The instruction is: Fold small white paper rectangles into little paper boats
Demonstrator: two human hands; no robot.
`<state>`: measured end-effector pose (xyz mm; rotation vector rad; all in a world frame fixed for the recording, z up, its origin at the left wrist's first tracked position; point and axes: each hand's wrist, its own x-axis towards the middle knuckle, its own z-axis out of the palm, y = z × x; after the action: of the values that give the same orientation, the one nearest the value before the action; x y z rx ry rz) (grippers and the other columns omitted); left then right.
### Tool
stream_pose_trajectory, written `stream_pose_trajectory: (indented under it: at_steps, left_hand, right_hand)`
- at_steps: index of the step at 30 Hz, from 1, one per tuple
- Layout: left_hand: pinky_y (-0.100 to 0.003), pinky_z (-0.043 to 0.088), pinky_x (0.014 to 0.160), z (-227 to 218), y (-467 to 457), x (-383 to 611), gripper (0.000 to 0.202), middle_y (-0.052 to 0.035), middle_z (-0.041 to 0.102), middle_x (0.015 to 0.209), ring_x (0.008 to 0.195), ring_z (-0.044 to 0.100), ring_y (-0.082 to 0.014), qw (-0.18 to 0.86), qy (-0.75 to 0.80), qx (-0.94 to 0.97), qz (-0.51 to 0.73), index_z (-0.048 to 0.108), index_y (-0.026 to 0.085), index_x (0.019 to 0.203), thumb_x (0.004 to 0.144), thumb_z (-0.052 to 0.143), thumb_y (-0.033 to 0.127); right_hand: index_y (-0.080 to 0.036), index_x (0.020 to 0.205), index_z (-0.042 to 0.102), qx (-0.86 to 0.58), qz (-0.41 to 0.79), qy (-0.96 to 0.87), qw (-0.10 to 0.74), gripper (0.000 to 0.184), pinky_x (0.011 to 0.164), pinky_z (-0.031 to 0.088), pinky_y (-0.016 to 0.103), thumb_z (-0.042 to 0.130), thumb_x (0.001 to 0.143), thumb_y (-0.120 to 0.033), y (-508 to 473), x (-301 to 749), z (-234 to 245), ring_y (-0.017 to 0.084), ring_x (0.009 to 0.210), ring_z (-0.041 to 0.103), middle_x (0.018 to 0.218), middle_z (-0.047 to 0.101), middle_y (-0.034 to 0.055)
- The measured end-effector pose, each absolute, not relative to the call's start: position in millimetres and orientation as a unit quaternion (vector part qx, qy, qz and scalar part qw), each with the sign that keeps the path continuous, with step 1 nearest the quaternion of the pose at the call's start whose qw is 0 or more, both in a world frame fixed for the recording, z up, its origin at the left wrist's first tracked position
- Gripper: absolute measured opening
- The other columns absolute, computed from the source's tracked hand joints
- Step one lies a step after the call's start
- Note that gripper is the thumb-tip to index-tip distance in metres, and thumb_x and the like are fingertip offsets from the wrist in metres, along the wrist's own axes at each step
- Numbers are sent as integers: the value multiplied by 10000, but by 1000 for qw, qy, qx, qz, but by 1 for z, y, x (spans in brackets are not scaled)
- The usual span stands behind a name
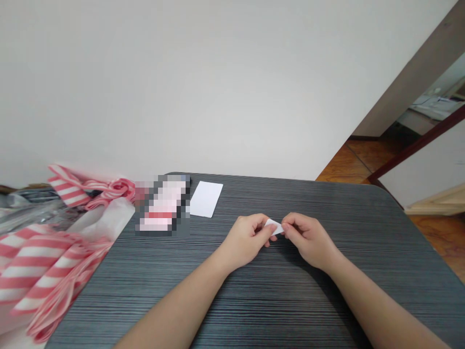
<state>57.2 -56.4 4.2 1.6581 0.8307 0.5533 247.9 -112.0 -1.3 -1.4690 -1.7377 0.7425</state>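
My left hand [247, 238] and my right hand [307, 237] meet just above the dark striped table [276, 300], near its middle. Both pinch a small folded piece of white paper [275, 226] between thumbs and fingertips, the left hand on its left end, the right hand on its right end. Most of the paper is hidden by the fingers. A flat white sheet of paper [206, 198] lies on the table beyond my left hand, untouched.
Red-and-white striped plastic bags [43, 271] pile up along the table's left edge, with more behind [78, 188]. A blurred-out object [162, 206] lies beside the white sheet. A pale wall stands behind the table; a doorway and wooden floor [366, 160] lie to the right.
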Motion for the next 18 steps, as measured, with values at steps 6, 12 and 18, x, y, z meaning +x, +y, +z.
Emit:
stream_pose_trajectory:
  at_steps: [6,12,18]
  left_hand:
    - [-219,443,578,2,-55,57,291,-18,691,692,588,603,-119,552,372,707,240,655,161,776,930,514,364]
    - [-221,434,567,4,-55,57,311,-9,672,645,570,599,-121,541,385,709,237,658,161,752,928,514,373]
    - [-226,447,584,2,-55,56,317,-29,704,752,595,600,-119,564,356,701,251,661,154,822,954,481,378]
  right_hand:
    - [-195,772,607,-592,290,-642,391,195,643,424,267,514,940,-232,-112,251,-5,157,670,562,703,603,0]
    - [-201,752,607,-594,304,-643,375,197,658,429,272,529,930,-235,-113,251,-5,160,676,571,705,616,-1]
    - [-200,770,592,-602,292,-647,367,195,660,423,273,508,943,-233,-111,253,-3,157,681,566,714,608,-3]
